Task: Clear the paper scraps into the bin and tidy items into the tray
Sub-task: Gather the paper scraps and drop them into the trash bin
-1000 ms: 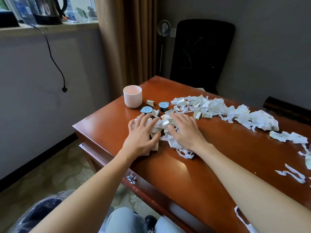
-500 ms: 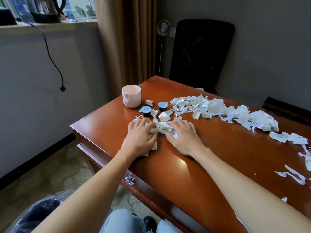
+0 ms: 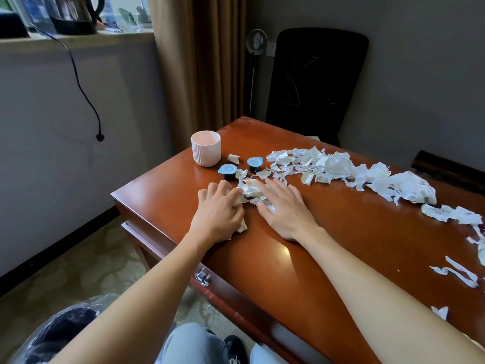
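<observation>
Down at your lower left, on the floor beside the table (image 3: 341, 245), sits the bin (image 3: 52, 334), lined with clear plastic. Your left hand (image 3: 217, 214) is near the table's left corner, fingers curled down and gripping a small wad of paper scraps (image 3: 250, 191); one piece pokes out from under the palm. Just beyond that hand stands a ribbed pale cup (image 3: 206, 148), then a near blue-lidded pod (image 3: 227, 171) and a far blue-lidded pod (image 3: 255, 164) (both upright, a little apart, scraps touching the near one). Your right hand (image 3: 286, 208) lies flat just right of the wad, fingers straight and spread, pressing on the scraps at its edge and grasping nothing. From there the rest of the scraps run in a long band across the table toward its right side, thinning to a few loose strips near you.
</observation>
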Demonstrator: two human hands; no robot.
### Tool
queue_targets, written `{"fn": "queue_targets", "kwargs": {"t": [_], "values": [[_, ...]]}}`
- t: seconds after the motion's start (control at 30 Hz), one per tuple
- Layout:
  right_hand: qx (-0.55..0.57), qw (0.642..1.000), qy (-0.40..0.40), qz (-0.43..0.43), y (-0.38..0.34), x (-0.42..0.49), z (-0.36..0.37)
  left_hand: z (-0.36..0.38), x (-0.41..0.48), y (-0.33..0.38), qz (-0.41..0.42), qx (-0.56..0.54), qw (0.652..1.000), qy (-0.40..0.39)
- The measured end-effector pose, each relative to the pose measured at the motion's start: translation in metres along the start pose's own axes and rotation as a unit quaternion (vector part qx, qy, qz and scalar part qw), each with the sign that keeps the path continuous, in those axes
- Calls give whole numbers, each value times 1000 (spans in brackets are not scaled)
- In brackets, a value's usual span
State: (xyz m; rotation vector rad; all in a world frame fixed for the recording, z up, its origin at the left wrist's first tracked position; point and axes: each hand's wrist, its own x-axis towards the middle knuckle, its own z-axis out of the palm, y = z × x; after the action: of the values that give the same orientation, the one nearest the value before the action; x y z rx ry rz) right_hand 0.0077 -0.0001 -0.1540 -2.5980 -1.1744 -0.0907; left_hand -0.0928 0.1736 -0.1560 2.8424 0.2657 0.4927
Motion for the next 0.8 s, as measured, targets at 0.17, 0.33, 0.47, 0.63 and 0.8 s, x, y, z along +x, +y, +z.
{"fn": "queue_targets", "kwargs": {"t": [0.17, 0.33, 0.47, 0.63, 0.8], "values": [[8, 999, 37, 12, -1, -1, 1, 0, -2, -1, -18, 6, 1000, 14], [-9, 995, 99, 28, 0, -4, 3, 2, 0, -1, -27, 2, 999, 22], [-23, 989, 135, 51, -2, -6, 3, 3, -1, -2, -10, -1, 999, 37], [-13, 989, 136, 50, -4, -8, 3, -4, -2, 3, 2, -21, 999, 40], [-27, 989, 143, 37, -8, -12, 1, -7, -4, 5, 13, -35, 999, 34]]}}
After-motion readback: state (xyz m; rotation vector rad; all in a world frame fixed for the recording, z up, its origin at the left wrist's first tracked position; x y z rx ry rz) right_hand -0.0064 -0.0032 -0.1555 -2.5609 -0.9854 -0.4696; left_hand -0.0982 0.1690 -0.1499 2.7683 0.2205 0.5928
